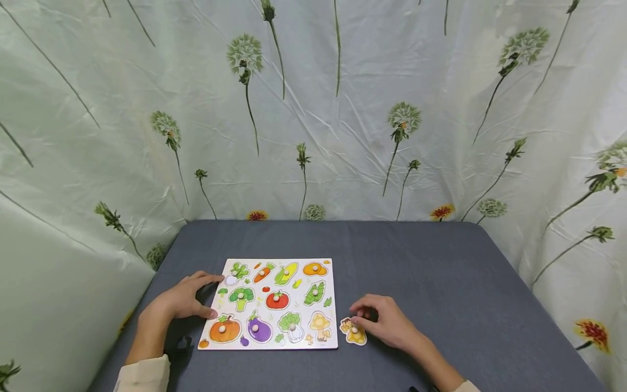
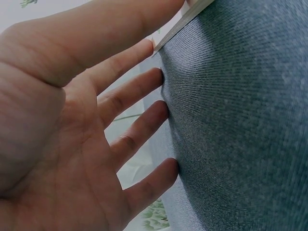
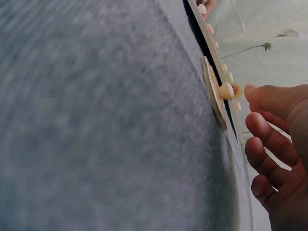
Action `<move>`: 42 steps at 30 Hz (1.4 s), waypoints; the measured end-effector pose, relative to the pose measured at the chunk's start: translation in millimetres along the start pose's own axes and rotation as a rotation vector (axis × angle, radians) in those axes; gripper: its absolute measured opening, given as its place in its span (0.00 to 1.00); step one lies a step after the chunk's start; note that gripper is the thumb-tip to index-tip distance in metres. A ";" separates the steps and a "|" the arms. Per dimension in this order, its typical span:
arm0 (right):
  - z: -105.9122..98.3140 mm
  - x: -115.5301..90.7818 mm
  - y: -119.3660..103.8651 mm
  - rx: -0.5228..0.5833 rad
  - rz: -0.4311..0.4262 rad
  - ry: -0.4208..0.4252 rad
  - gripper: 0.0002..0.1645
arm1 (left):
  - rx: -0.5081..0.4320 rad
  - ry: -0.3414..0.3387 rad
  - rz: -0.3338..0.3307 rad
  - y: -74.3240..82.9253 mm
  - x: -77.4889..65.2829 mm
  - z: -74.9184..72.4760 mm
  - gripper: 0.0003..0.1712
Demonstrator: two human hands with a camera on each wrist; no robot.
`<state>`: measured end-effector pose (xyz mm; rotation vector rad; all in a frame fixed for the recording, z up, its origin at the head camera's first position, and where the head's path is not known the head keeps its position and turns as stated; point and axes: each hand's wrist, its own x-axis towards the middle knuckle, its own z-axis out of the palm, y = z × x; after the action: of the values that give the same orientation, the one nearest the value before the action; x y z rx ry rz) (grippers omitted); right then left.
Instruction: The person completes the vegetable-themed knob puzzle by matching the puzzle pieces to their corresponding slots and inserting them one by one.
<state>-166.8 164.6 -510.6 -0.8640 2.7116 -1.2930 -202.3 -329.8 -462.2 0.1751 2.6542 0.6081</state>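
A white wooden puzzle board (image 1: 268, 338) with vegetable pieces lies on the table. Along its left edge my left hand (image 1: 183, 296) spreads its fingers, thumb and a fingertip touching the rim. In the left wrist view the other fingertips (image 2: 161, 109) of that hand rest on the cloth. A loose mushroom piece (image 1: 356, 335) lies flat just right of the board, its pale knob (image 3: 225, 91) upward. My right hand (image 1: 387, 321) hovers beside it, fingers loosely bent; in the right wrist view a gap shows between thumb and knob. The board's mushroom recess (image 1: 320, 322) shows a printed picture.
The other pieces, such as the tomato (image 1: 277, 300), pumpkin (image 1: 225, 330) and eggplant (image 1: 259, 330), sit in the board with knobs standing up. Dark grey cloth covers the table (image 1: 416, 261). A pale flowered curtain (image 1: 343, 136) hangs behind and at both sides.
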 end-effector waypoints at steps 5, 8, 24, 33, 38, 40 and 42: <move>-2.6 -4.0 3.7 -0.005 -0.005 -0.022 0.06 | 0.000 0.007 0.000 0.0 0.5 0.6 0.56; -3.6 -5.4 5.4 -0.001 -0.015 -0.039 0.06 | 0.000 0.009 0.000 -1.0 1.5 1.3 0.56; -6.9 -9.6 10.0 0.057 -0.158 -0.241 0.11 | 0.000 0.015 0.008 -2.0 0.1 1.5 0.56; -6.1 -9.7 9.5 0.052 -0.185 -0.248 0.10 | 0.000 0.019 0.019 -1.3 -1.6 0.9 0.55; -5.0 -9.4 9.1 0.055 -0.160 -0.194 0.04 | 0.006 0.019 0.030 -1.3 -1.8 1.0 0.55; -5.1 -8.9 7.9 0.051 -0.108 -0.170 0.02 | 0.008 0.020 0.030 -1.3 -1.8 1.0 0.55; -4.9 -7.9 6.4 0.046 -0.056 -0.132 0.02 | 0.007 0.020 0.026 -1.1 -1.8 0.8 0.55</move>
<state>-164.3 175.1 -513.6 -0.9900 2.5642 -1.2546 -200.3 -330.8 -462.7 0.2073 2.6777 0.6129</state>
